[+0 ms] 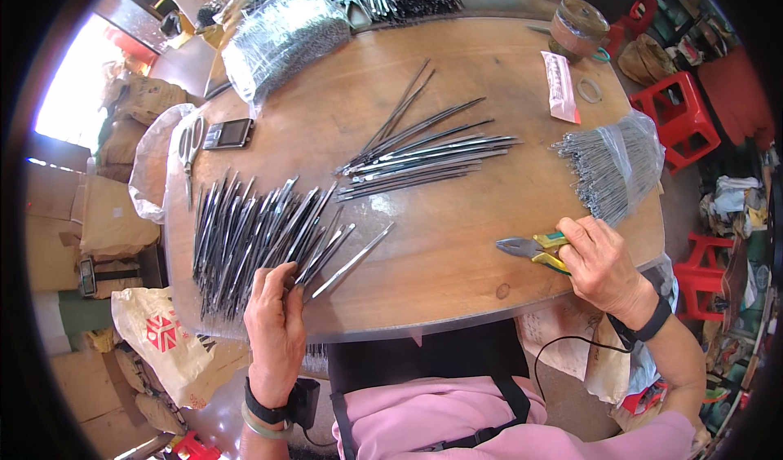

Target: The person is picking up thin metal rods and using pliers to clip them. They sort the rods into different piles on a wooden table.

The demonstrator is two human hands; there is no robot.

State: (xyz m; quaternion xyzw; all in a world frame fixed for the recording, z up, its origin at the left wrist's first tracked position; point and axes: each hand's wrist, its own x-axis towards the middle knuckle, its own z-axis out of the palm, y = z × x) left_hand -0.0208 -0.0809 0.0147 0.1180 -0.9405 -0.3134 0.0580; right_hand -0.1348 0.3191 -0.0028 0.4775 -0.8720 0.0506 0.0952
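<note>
My right hand (602, 266) is wrapped round the yellow and green handles of pliers (522, 248), whose dark jaws point left over the wooden table. My left hand (275, 313) is at the near side of a thick pile of thin dark metal rods (253, 240). Its fingers are pressed together beside the rods' near ends; what they pinch, if anything, is hidden. One lighter rod (352, 261) lies slanted just right of that hand. Farther off, a smaller fanned group of dark rods (432, 154) rests mid-table.
On the table (457, 280) lie scissors (191, 154), a small dark device (227, 134), a bagged bundle of wires (612, 162), a pink-white packet (559, 86) and a jar (577, 28). A plastic-wrapped bundle (285, 44) sits at the far left. Red stools (675, 117) stand at right.
</note>
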